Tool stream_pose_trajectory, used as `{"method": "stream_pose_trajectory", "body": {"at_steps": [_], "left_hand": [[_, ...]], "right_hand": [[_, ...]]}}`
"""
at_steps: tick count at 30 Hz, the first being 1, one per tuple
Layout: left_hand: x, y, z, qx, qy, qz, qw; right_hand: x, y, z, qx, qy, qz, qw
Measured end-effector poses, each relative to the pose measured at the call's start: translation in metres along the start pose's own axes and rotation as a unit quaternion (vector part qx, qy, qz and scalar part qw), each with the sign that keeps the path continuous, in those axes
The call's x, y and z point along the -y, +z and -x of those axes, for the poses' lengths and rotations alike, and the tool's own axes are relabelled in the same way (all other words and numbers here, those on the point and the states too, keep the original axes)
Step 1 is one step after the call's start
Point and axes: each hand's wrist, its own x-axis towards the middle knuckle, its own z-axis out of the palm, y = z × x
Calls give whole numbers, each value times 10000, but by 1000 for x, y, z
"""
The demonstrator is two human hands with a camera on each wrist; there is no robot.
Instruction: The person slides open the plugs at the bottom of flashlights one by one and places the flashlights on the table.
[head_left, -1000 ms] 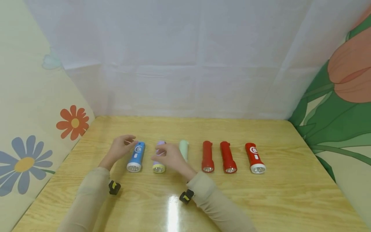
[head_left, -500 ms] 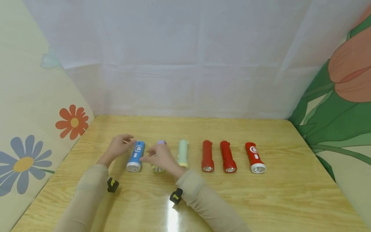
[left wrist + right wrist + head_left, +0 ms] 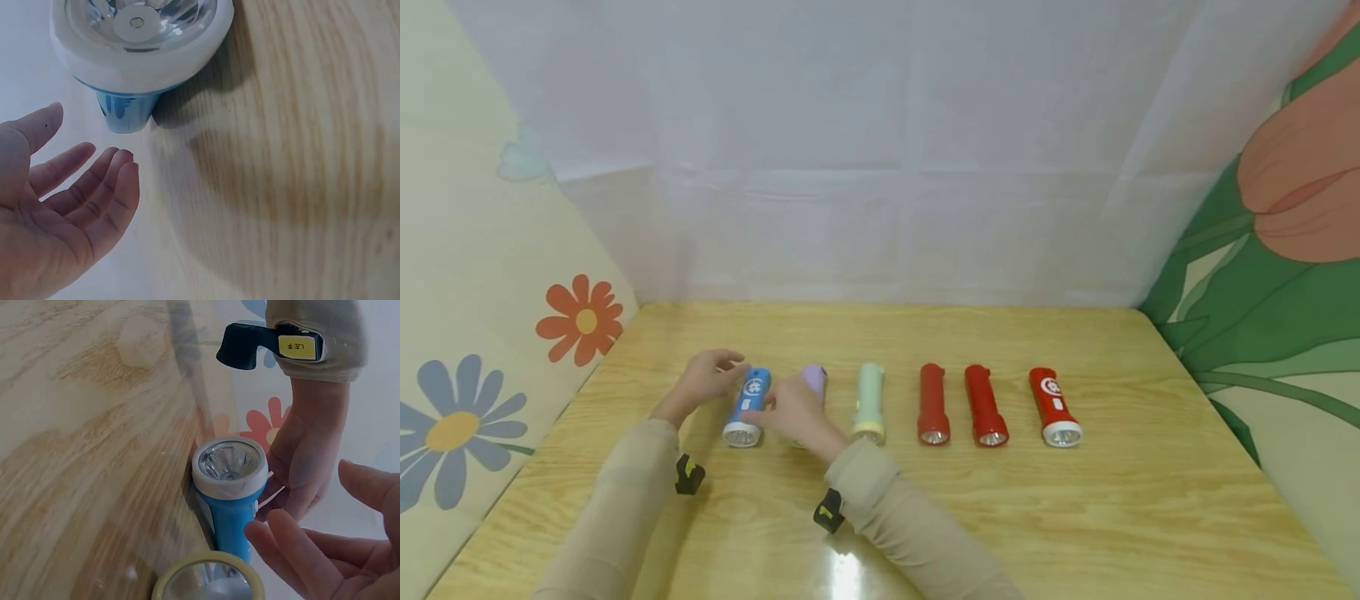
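Observation:
A blue flashlight (image 3: 752, 393) with a white head lies on the wooden table, its lens toward me. My left hand (image 3: 709, 377) is beside its left, tail end; in the left wrist view the fingers (image 3: 112, 206) are loosely bent, with a gap to the flashlight. Over the purple flashlight (image 3: 814, 377) hovers my right hand (image 3: 796, 415), hiding most of its body and head. Its fingertips reach toward the blue flashlight's right side. The right wrist view shows these fingers (image 3: 300, 550) extended, holding nothing; whether they touch the blue body I cannot tell.
A green flashlight (image 3: 870, 396) lies right of the purple one. Farther right are two red flashlights, a left one (image 3: 933, 400) and a right one (image 3: 985, 404), then a red flashlight with a white head (image 3: 1054, 407). A white cloth (image 3: 887, 150) hangs behind the table (image 3: 1075, 517).
My right hand has moved left, from over the purple and green flashlights toward the blue one, uncovering the green flashlight. The left hand has barely moved. The flashlights lie as before.

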Motion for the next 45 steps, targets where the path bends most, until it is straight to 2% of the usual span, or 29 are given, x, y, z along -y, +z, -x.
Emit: {"method": "stream_pose_trajectory", "body": {"at_steps": [8, 12, 16, 23, 32, 41, 45], "left_hand": [[4, -3, -3, 213, -170, 250, 9993], [7, -4, -6, 344, -290, 352, 9984], [8, -4, -9, 495, -362, 357, 9975], [11, -4, -11, 687, -346, 253, 9967], [16, -1, -12, 891, -417, 546, 9937], [21, 3, -13, 981, -415, 941, 9898], [18, 4, -12, 1053, -445, 1119, 9871]], "right_hand": [[4, 13, -1, 77, 150, -20, 9999], [5, 21, -1, 93, 370, 65, 9993], [7, 27, -2, 126, 579, 344, 9977], [10, 33, -2, 212, 948, 342, 9947], [7, 40, -4, 92, 986, 278, 9947], [5, 45, -9, -179, 864, 716, 9935], [4, 46, -10, -264, 882, 731, 9931]]}}
